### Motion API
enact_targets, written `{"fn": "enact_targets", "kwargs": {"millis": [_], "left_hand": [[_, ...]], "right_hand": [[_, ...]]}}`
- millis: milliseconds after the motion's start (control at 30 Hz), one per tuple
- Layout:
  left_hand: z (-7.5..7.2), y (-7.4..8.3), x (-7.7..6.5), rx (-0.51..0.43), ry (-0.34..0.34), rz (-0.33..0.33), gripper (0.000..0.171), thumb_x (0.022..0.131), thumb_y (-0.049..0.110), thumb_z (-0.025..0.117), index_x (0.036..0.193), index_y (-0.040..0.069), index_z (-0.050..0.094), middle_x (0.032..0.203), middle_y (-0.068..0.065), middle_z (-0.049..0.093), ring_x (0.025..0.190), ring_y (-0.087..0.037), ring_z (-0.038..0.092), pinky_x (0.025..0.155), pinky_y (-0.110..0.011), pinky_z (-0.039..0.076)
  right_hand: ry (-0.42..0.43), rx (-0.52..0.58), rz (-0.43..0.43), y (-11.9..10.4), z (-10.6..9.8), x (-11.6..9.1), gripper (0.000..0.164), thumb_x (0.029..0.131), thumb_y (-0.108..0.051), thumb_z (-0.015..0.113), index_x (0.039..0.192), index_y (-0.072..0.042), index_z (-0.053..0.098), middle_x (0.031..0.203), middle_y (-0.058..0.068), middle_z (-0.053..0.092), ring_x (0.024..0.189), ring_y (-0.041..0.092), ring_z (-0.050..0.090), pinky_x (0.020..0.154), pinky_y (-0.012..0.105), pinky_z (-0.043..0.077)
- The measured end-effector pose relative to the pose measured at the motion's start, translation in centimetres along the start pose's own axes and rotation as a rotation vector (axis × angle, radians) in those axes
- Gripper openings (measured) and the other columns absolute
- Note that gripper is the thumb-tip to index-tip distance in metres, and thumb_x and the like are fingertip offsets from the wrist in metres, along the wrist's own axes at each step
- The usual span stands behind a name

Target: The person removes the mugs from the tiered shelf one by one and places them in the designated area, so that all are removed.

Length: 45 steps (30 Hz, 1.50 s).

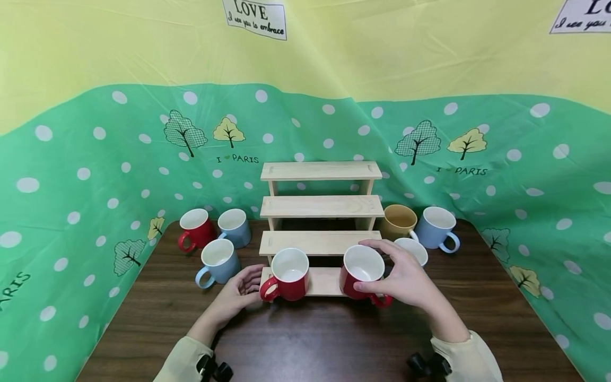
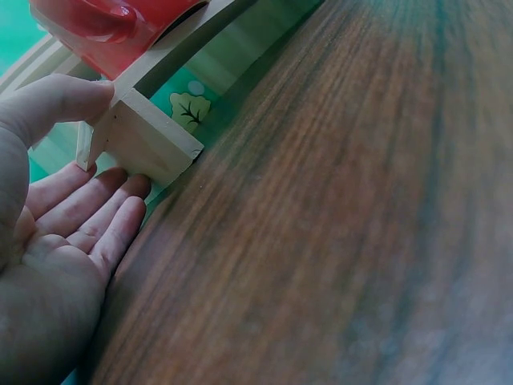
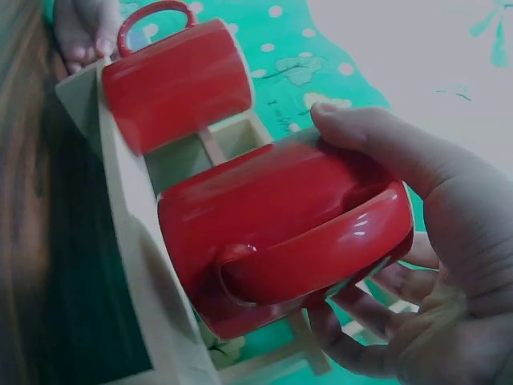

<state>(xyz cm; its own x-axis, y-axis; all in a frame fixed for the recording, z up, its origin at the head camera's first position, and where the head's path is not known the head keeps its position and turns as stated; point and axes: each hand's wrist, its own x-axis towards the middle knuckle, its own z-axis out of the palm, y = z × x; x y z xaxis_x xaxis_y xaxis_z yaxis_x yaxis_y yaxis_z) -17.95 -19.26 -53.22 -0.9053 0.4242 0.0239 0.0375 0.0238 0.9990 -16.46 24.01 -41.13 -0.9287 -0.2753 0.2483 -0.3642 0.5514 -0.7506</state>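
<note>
My right hand point(image 1: 406, 276) holds a red mug point(image 1: 361, 265) with a white inside, thumb on one side and fingers around the other. That mug stands upright at the right end of the lowest board of a stepped wooden rack point(image 1: 324, 281), its handle toward the front right. A second red mug point(image 1: 291, 276) stands on the left of the same board, handle toward the front left. In the left wrist view, my left hand point(image 2: 64, 208) grips the rack's lower left end, thumb at the top corner and fingers by the side panel.
Left of the rack stand a red mug point(image 1: 198, 231) and two blue mugs point(image 1: 221, 262). To its right are a yellow mug point(image 1: 398, 222), a blue mug point(image 1: 435, 228) and a partly hidden white-lined mug point(image 1: 412, 249). Behind the dark wooden table point(image 1: 324, 339) hangs a green and yellow cloth point(image 1: 305, 122).
</note>
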Motion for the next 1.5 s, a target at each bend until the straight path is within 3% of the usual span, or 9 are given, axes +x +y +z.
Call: {"fn": "enact_targets", "kwargs": {"millis": [167,333,500,700,1000,1300,1367,1500], "left_hand": [[-0.1,-0.1,0.1,0.003,0.006,-0.014,0.074,0.098,0.004,0.078,0.161,-0.006,0.040,0.155,-0.031,0.054,0.132,-0.025,0.062,0.107,-0.026,0.055],[-0.1,-0.2,0.2,0.008,0.005,-0.018,0.074,0.098,0.004,0.078,0.161,-0.005,0.040,0.155,-0.030,0.054,0.133,-0.027,0.062,0.108,-0.026,0.054],[-0.2,-0.2,0.1,0.012,0.003,-0.017,0.074,0.099,0.004,0.078,0.162,-0.006,0.039,0.154,-0.030,0.055,0.133,-0.028,0.062,0.107,-0.027,0.055],[-0.1,-0.1,0.0,0.020,0.004,-0.018,0.074,0.099,0.004,0.077,0.162,-0.007,0.039,0.153,-0.029,0.055,0.133,-0.029,0.062,0.107,-0.027,0.055],[0.0,-0.1,0.0,0.032,0.003,-0.011,0.073,0.100,0.005,0.077,0.162,-0.005,0.040,0.154,-0.029,0.055,0.134,-0.029,0.061,0.107,-0.026,0.055],[-0.1,0.0,0.0,0.024,0.006,-0.024,0.073,0.100,0.004,0.077,0.162,-0.004,0.040,0.154,-0.029,0.054,0.133,-0.025,0.062,0.107,-0.027,0.055],[-0.1,-0.1,0.0,0.022,0.009,-0.029,0.072,0.099,0.004,0.077,0.161,-0.004,0.041,0.155,-0.028,0.054,0.132,-0.025,0.062,0.107,-0.027,0.055],[-0.1,-0.1,0.0,0.024,0.011,-0.032,0.072,0.099,0.004,0.077,0.161,-0.003,0.041,0.155,-0.028,0.054,0.133,-0.026,0.062,0.107,-0.027,0.055]], "right_hand": [[-0.029,-0.030,-0.002,-0.4,-1.7,-0.5,0.082,0.074,-0.039,0.104,0.145,-0.021,0.068,0.135,0.005,0.070,0.115,0.027,0.064,0.087,0.045,0.058],[0.005,-0.055,-0.009,-0.1,-3.4,-0.9,0.081,0.074,-0.034,0.104,0.145,-0.019,0.069,0.131,0.002,0.073,0.112,0.023,0.065,0.089,0.046,0.059],[0.071,-0.059,0.007,0.4,-5.1,-1.2,0.082,0.073,-0.028,0.106,0.146,-0.022,0.068,0.131,-0.002,0.072,0.107,0.018,0.065,0.089,0.036,0.059],[0.127,-0.036,0.018,0.8,-7.0,-1.9,0.082,0.076,-0.018,0.104,0.149,-0.019,0.067,0.131,0.003,0.070,0.102,0.020,0.068,0.081,0.026,0.059],[0.196,-0.047,0.113,1.5,-9.3,-2.8,0.080,0.080,-0.018,0.101,0.152,-0.020,0.065,0.132,-0.001,0.063,0.100,0.016,0.065,0.074,0.026,0.057],[0.242,-0.105,0.247,3.0,-11.3,-3.3,0.083,0.085,-0.028,0.098,0.157,-0.017,0.058,0.138,0.016,0.063,0.104,0.016,0.056,0.070,0.025,0.056],[0.263,-0.109,0.268,3.4,-11.6,-3.4,0.083,0.085,-0.028,0.097,0.157,-0.017,0.059,0.138,0.015,0.063,0.103,0.015,0.056,0.070,0.024,0.055],[0.310,-0.108,0.294,4.1,-12.2,-3.6,0.080,0.085,-0.029,0.097,0.156,-0.019,0.060,0.132,0.001,0.063,0.101,0.012,0.056,0.068,0.023,0.055]]}}
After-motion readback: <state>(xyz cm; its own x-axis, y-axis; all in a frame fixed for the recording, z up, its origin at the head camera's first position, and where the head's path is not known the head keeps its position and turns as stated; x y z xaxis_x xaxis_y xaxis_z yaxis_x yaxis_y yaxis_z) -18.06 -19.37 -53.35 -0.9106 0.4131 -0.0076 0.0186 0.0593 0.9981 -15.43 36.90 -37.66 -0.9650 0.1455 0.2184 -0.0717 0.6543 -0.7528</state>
